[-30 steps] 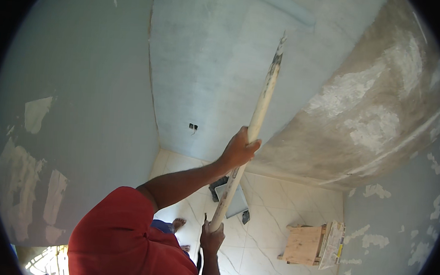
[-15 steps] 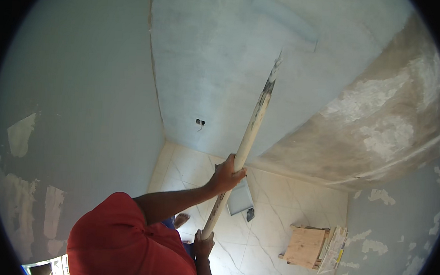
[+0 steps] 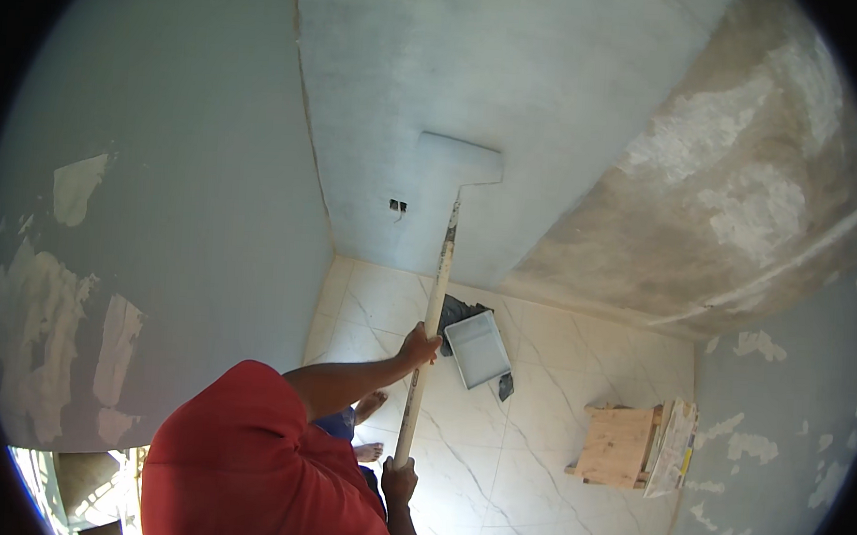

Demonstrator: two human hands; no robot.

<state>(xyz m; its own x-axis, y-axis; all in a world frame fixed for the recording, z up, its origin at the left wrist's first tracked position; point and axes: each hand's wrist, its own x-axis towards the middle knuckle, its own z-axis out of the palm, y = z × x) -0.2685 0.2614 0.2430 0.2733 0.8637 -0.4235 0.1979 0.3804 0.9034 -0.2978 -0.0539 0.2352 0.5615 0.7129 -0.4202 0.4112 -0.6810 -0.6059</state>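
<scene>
Both of my hands are wrapped round a long pale pole [image 3: 433, 307]. My left hand [image 3: 419, 346] grips it about midway, and my right hand [image 3: 399, 481] holds its lower end. At the pole's far end a paint roller [image 3: 461, 156] on a bent wire frame rests against the pale blue-grey wall [image 3: 543, 109]. The roller sits above and right of an open electrical box [image 3: 398, 206] with a wire hanging from it. On the floor just right of the pole lies a paint tray [image 3: 482, 350], partly over black plastic sheeting [image 3: 463, 313].
A low wooden stool [image 3: 618, 445] with papers leaning on its side stands on the marble-patterned tile floor [image 3: 544, 458] to the right. A brown, patchy wall section [image 3: 683, 213] adjoins the pale area. On the left is a grey wall [image 3: 189, 207] with white patches.
The roller has come down the wall and to the left, from a blurred spot higher up. The pole stands more upright in view. Both hands keep their hold.
</scene>
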